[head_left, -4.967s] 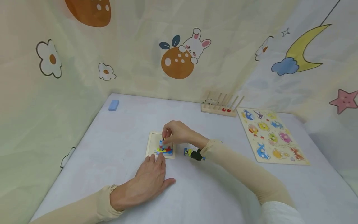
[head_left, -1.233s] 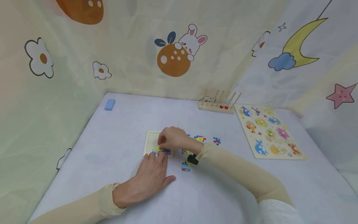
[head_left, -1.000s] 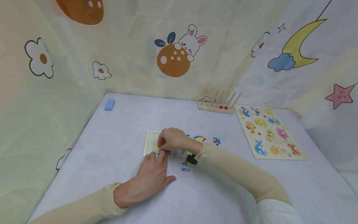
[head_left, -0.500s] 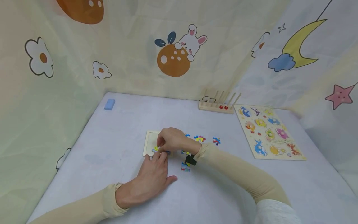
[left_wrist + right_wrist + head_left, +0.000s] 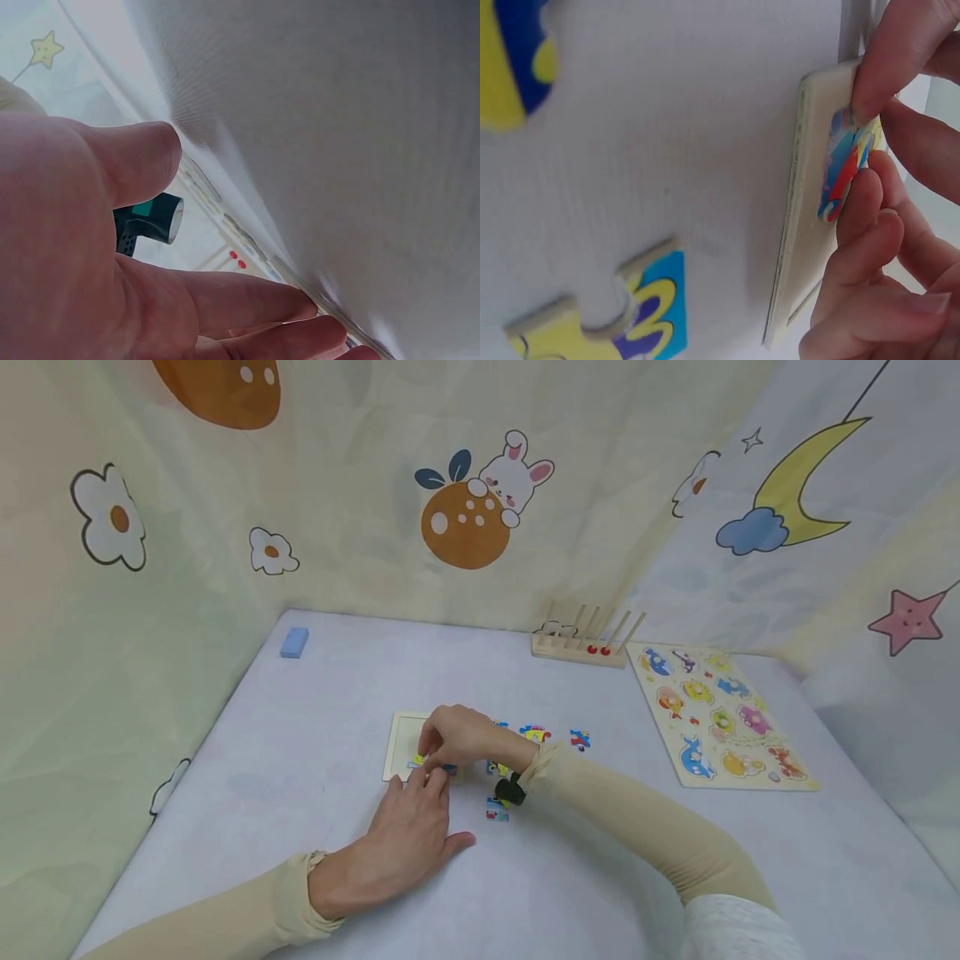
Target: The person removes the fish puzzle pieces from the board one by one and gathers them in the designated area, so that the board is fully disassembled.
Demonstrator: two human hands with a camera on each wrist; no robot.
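A shallow wooden puzzle tray (image 5: 392, 760) lies flat on the white-covered table, with brightly printed jigsaw pieces along its near edge. Reaching in from the right, my right hand (image 5: 459, 735) has its thumb and fingertips pinched together at these pieces and hides part of the tray. The right wrist view shows a blue, red and yellow jigsaw piece (image 5: 842, 180) in the tray, right at the fingertips. My left hand (image 5: 408, 831) lies palm down, its fingertips at the tray's near edge beside the right fingers and its thumb stretched out to the side.
Loose jigsaw pieces lie right of the tray, including a yellow-red one (image 5: 535, 734), a red-blue one (image 5: 580, 739) and one near the wrist (image 5: 497, 815). Farther off stand a wooden peg rack (image 5: 577, 650), an animal knob board (image 5: 723, 718) and a blue block (image 5: 295, 642).
Over five seconds my right hand has come down from above the tray to its near edge. In the last second the left fingertips have bent slightly and drawn close to the right ones.
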